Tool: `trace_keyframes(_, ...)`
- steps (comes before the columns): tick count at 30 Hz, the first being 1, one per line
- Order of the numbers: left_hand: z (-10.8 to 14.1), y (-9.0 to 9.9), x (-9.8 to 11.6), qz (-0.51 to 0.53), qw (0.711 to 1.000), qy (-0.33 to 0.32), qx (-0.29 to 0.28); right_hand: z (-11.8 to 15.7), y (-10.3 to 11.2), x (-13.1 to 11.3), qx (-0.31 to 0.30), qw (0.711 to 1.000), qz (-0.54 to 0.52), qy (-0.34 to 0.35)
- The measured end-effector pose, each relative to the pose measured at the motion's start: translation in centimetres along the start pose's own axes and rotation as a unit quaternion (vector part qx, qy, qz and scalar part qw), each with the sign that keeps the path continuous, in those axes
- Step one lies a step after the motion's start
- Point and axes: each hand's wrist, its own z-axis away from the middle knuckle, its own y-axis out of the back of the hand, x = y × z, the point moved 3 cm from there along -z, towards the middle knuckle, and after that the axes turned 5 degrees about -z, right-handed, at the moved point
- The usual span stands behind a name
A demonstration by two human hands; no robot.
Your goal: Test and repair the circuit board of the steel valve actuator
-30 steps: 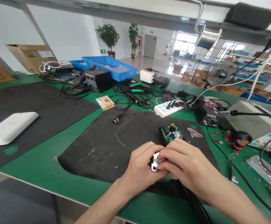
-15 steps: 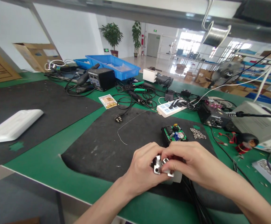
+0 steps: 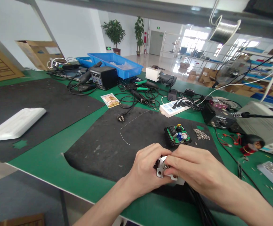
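Note:
My left hand (image 3: 146, 166) is wrapped around a silver metal bracket-like part (image 3: 160, 173) with round holes, low over the front of the black mat. My right hand (image 3: 190, 168) is closed, thumb and fingertips pinching at the middle of that part. A small shiny metal piece (image 3: 166, 166) shows partly between these fingertips; its exact kind is hidden. Just beyond the hands sits a black housing with a green circuit board (image 3: 178, 134). To its right lies a pile of small metal nuts or rings (image 3: 201, 134). Black cables (image 3: 199, 201) run down below the right hand.
A white power strip (image 3: 171, 108), a coil of black cable with a plug (image 3: 120, 117) and a soldering station (image 3: 217, 116) stand farther back. Blue bins (image 3: 127, 72) are behind them. On the left mat lies a white case (image 3: 16, 124). A solder spool (image 3: 224, 30) hangs above right.
My right fingers have pressed closer onto the metal part, now covering most of the small shiny piece. The view has shifted slightly; the bench items stay put.

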Motion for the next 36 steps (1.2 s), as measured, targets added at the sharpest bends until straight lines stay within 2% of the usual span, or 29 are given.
trace_keyframes(5,-0.1,0.0,0.2,0.008,1.0,-0.013,0.011,0.3,-0.3,-0.6,-0.02,0.999,0.037,0.027)
trace_keyframes(8,-0.2,0.0,0.1,0.01,1.0,-0.011,0.022,0.3,-0.6,-0.1,0.01,0.999,0.027,0.038)
trace_keyframes(11,-0.2,0.0,0.0,0.006,1.0,-0.004,0.019,0.2,-0.7,0.5,0.045,0.999,0.001,0.026)
trace_keyframes(20,-0.2,0.0,0.1,0.009,1.0,-0.001,0.011,0.2,-1.1,0.2,0.053,0.997,-0.035,-0.049)
trace_keyframes(29,0.1,-0.1,-0.1,0.006,1.0,-0.015,0.013,-0.4,-0.1,-1.1,-0.007,0.998,-0.029,-0.051)
trace_keyframes(31,0.1,-0.1,-0.1,0.007,1.0,-0.012,0.009,-0.4,-0.2,-1.1,0.003,0.998,-0.029,-0.055)
trace_keyframes(36,0.0,0.0,0.0,0.013,1.0,-0.012,0.002,0.4,-1.1,-0.2,0.076,0.993,-0.066,-0.063)
